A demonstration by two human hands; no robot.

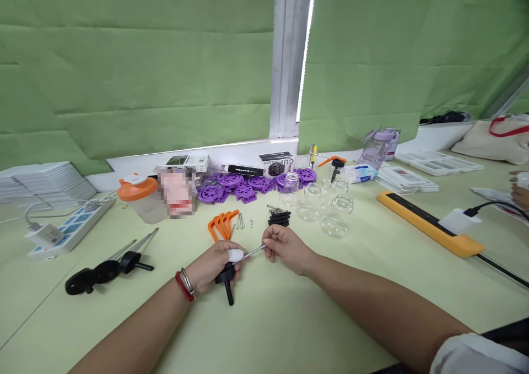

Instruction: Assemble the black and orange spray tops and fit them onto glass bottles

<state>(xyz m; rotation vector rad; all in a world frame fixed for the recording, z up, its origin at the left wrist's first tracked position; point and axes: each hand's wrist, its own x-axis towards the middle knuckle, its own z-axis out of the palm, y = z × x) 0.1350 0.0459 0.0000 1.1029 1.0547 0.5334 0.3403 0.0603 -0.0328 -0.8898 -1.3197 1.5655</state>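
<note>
My left hand (219, 264), with a white wrap on its thumb, is closed around a black round crank piece (225, 275) whose peg points down toward me. A thin metal rod (253, 252) runs from the left hand toward the right. The fingers of my right hand (285, 246) pinch the rod's far end; any small part between them is hidden. Just beyond the left hand lie orange curved handles (223, 225) and metal pins (240, 221). Black cylindrical pieces (279, 218) and springs (273, 209) lie behind the right hand.
Similar black pieces with metal rods (109, 272) lie at left. Purple plastic parts (243, 189) and clear glass jars (334, 226) stand farther back, near an orange-lidded bottle (138, 198). An orange power strip (430, 225) lies at right; another person's hand (521, 192) shows at the right edge.
</note>
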